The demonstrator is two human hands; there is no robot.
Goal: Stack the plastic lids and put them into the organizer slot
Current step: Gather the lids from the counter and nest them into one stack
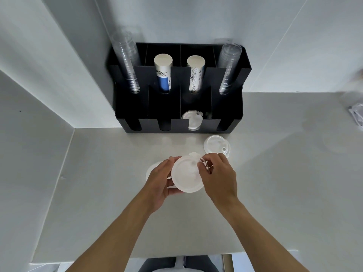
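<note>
Above the counter I hold a white plastic lid stack [186,174] between both hands. My left hand [160,180] cups its left edge from below. My right hand [218,174] pinches its upper right rim with fingertips. Another white lid [216,144] lies flat on the counter just right of the hands. Part of one more lid [153,168] shows behind my left hand. The black organizer [176,122] stands at the back, and several white lids [191,117] sit in its third front slot.
The organizer's back slots hold two clear cup stacks [126,61] [228,67] and two paper cup stacks [163,73] [195,73]. White walls close the left side and back. The counter edge [176,256] runs near my body. Blurred clear objects [355,114] lie at far right.
</note>
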